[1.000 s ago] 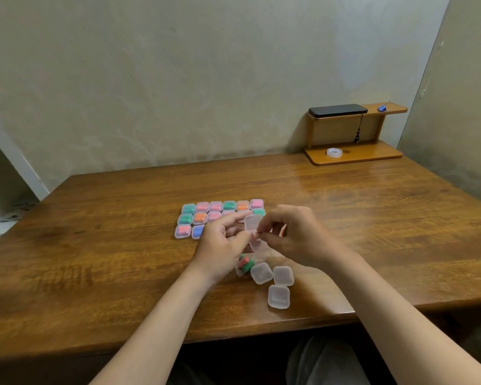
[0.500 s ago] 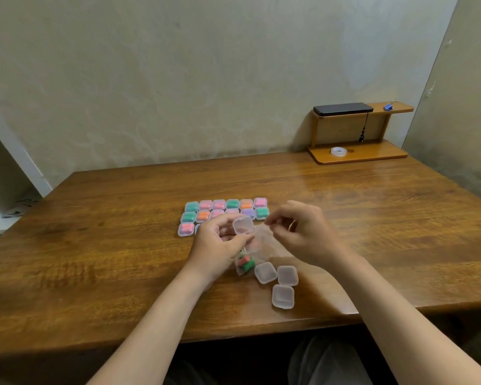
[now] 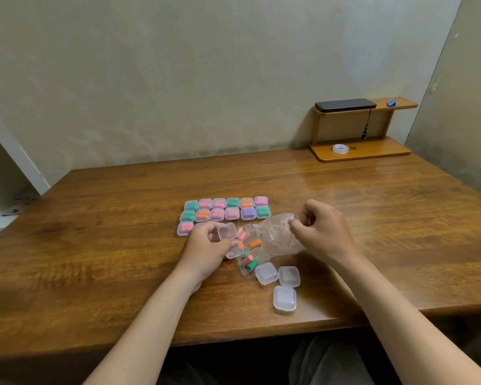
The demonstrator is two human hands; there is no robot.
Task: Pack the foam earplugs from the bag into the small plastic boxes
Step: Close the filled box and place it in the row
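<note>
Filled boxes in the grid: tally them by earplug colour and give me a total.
Green boxes: 4
Pink boxes: 6
Orange boxes: 2
Purple box: 1
Total: 13, not counting a fourteenth box mostly hidden behind the left hand, whose colour cannot be told.

Wooden bench (image 3: 95, 245) against a plain pale wall (image 3: 178, 79). Far right corner: small two-tier wooden stand (image 3: 372, 154) sitting on the bench. Black phone (image 3: 345, 105) lies flat on its top board, blue clips (image 3: 392, 102) at the right end, and a thin black cord (image 3: 367, 126) hangs below. Clear tape roll (image 3: 340, 148) sits on the lower board. White shelving (image 3: 0, 190) at the left edge, contents unclear.
</note>
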